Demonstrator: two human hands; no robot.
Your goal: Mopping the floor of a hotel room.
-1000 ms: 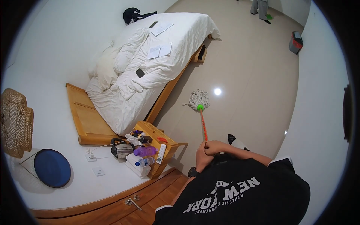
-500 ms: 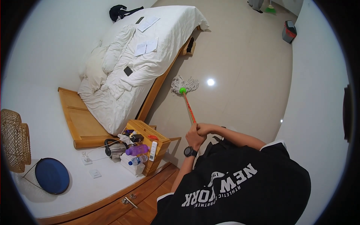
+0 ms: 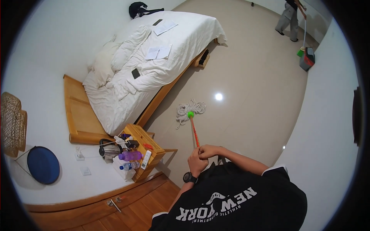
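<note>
The left hand (image 3: 197, 161) and right hand (image 3: 209, 151) were closed together about the handle (image 3: 195, 133) of the mop (image 3: 190, 114), the right lying partly over the left. The mop's strands (image 3: 197, 107) lay spread on the floor (image 3: 250, 81), near the bed (image 3: 169, 73) and apart from it. In this inspector's judgement, a sweep toward the bed could snag strands at its frame (image 3: 157, 103); a wide backward pull could catch the nightstand's leg (image 3: 169, 150), jolting the nightstand (image 3: 157, 157) and toppling the purple bottle (image 3: 131, 155) or the clear bottle (image 3: 130, 166). Should the floor have been damp, a slip was possible; wetness could not be told, glare (image 3: 219, 96) being present. The handle's near end was hidden by the hands, as were several fingers, and the wearer's feet could not be made out. Shadow obscured the space beneath the bed. Farther off, a co-worker (image 3: 290, 19) was cut off by the upper edge; the bin (image 3: 308, 59) partly hid the green broom head (image 3: 300, 52), contact between them being undeterminable.
</note>
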